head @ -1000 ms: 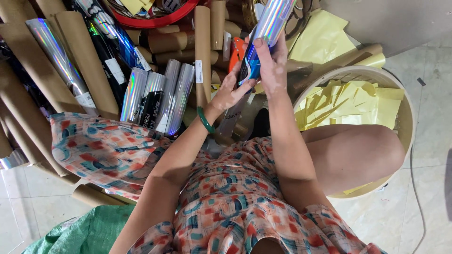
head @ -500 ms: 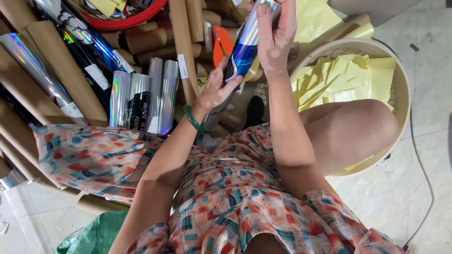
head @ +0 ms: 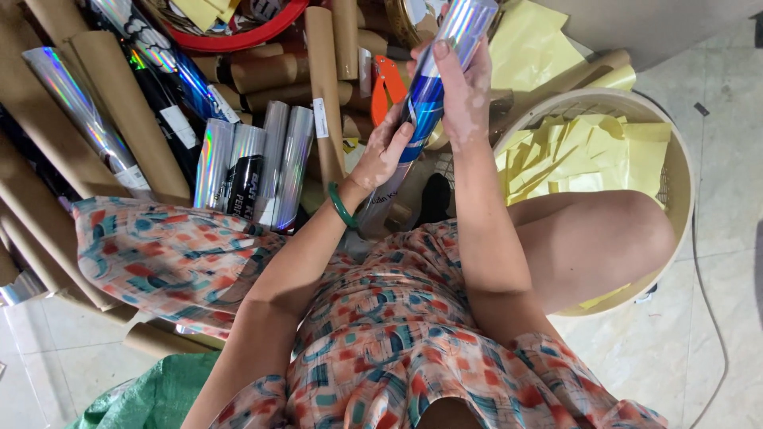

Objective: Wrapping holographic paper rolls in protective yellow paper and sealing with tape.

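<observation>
I hold a shiny holographic foil roll point(head: 429, 99) slanted in front of me, silver and blue. My left hand point(head: 385, 151), with a green bangle at the wrist, grips its lower part. My right hand point(head: 465, 87) wraps its upper part near the top end. The roll's bottom end rests by my lap, over a patterned dress.
Several brown cardboard tubes point(head: 326, 79) and holographic rolls point(head: 246, 163) lie piled at the left and top. A red basket point(head: 262, 32) sits at the top. A cream round basket point(head: 675, 159) with yellow paper scraps stands at the right. An orange tool point(head: 387, 83) lies behind the roll. A green sack point(head: 151, 393) is at the bottom left.
The view has shifted slightly and both hands have slid along the foil roll, the right hand staying near its top end. The roll stays slanted in both hands.
</observation>
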